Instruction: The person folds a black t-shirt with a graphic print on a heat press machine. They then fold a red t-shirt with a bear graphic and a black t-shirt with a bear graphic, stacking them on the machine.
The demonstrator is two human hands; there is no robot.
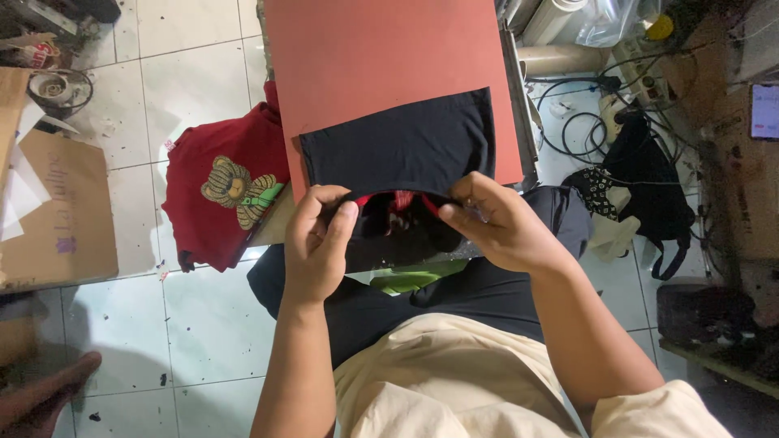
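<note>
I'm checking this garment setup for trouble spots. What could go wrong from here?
1. The black garment lies only partly on the red pad; both hands, left hand and right hand, pinch its near edge, so a pull might skew or wrinkle it.
2. The red shirt with a bear print hangs off the side and could slide to the tiled floor.

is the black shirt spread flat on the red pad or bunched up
Partly spread: the black shirt lies flat on the red pad, its near edge gathered by both hands.
</note>
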